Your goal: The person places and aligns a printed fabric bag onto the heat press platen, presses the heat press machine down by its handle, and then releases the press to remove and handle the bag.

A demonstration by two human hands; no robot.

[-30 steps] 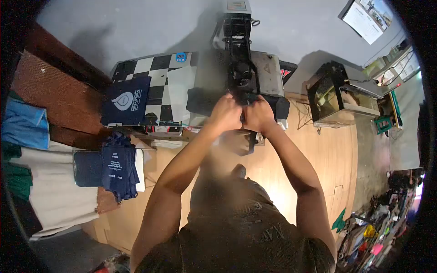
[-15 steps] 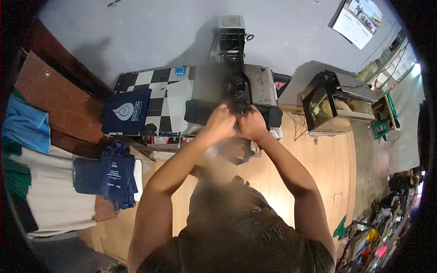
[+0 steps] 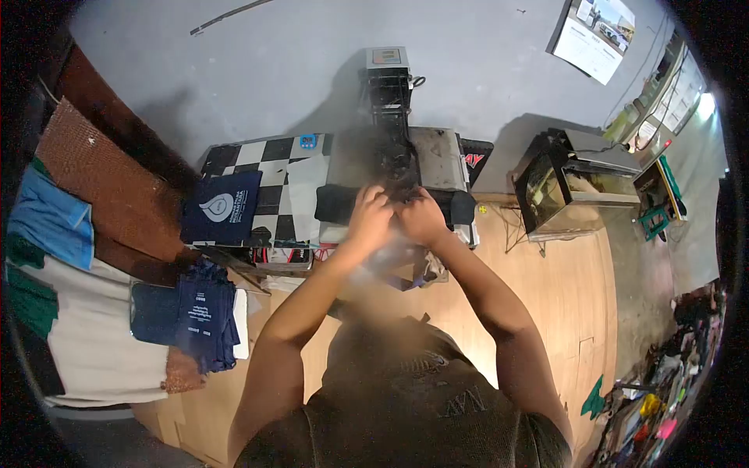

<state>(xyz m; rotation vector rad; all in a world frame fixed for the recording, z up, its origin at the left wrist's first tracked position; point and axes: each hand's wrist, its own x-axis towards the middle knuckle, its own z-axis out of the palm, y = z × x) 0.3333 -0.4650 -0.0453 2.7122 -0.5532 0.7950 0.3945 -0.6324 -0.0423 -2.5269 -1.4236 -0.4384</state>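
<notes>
Both hands are side by side at the front of a black press machine (image 3: 394, 148) with a grey display box on top. My left hand (image 3: 371, 217) is closed on the machine's dark front part, its fingers curled. Close to its right, my right hand (image 3: 422, 219) is a fist on the same part; a blurred smudge partly hides what lies between them. Left of the machine, a navy printed bag (image 3: 222, 207) lies flat on a black-and-white checkered surface (image 3: 271, 173), with a small blue timer (image 3: 308, 141) at the back.
Folded navy bags (image 3: 204, 316) lie in a stack at the lower left, near brown, blue and cream cloths. A glass tank (image 3: 573, 187) stands at the right. A calendar (image 3: 593, 39) hangs on the wall. Piled clutter (image 3: 655, 390) lies at the lower right.
The view has tilted upward, so the machine and table sit lower in the picture. The machine's long black handle has come down toward me, with both hands staying at it.
</notes>
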